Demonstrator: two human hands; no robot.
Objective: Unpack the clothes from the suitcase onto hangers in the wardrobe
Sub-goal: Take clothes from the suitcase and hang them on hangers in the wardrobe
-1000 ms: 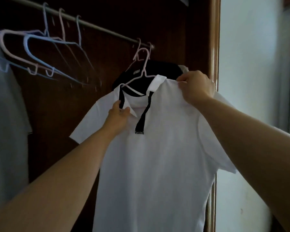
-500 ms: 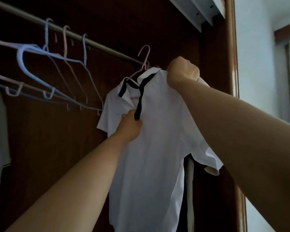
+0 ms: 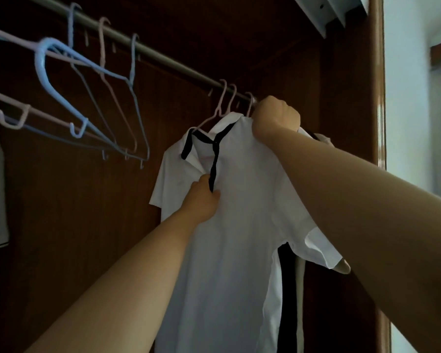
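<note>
Dark wooden wardrobe [image 3: 61,225], metal rail [image 3: 163,50] across the top, empty hangers [image 3: 41,62] bunched left. White polo shirt [image 3: 239,238] hung on a pink hanger [image 3: 215,114] near the rail's right end. My left hand [image 3: 201,200] pinched the fabric at the foot of the black placket. My right hand [image 3: 275,118] was fisted on the shirt's shoulder. Judged it light, limp and not fragile, best held at collar or shoulders. Right fingers were hidden, so I couldn't tell if they held the hanger too. Dark garment [image 3: 287,289] behind was mostly covered, and the shirt hem was cut off.

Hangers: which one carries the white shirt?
The pink hanger beside the right hand, its arm inside the collar of the white shirt. The hangers farther left hang bare.
</note>
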